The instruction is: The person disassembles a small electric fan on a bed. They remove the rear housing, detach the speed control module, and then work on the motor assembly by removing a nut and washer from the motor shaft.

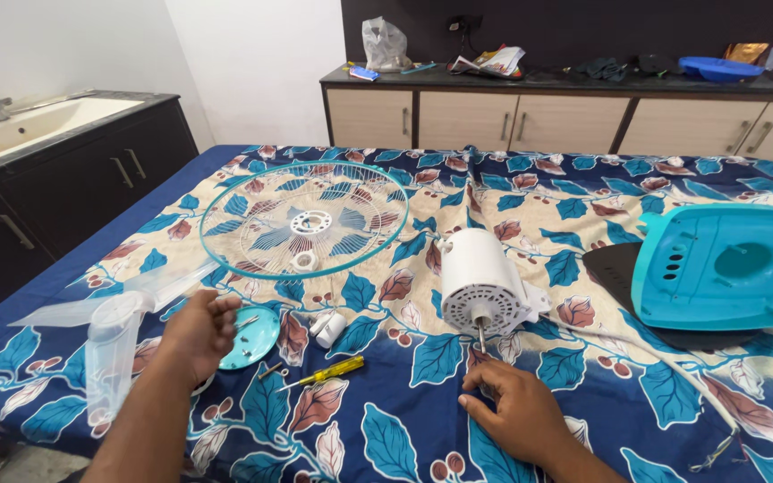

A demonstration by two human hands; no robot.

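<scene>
Round teal wire fan guard [304,220]: flat on leaf-print cloth, open cloth around it. White cylindrical fan motor [480,282]: right of guard. Left hand [199,333]: below guard, loosely curled over small teal disc [251,335], gripping nothing. Right hand [516,410]: beneath motor shaft, fingers bent, empty. Yellow-handled screwdriver [328,371]: between hands.

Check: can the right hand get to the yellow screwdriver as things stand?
Probably yes. The right hand rests on the cloth near the motor shaft, and the screwdriver lies in the open to its left, with only bare cloth between them.
</scene>
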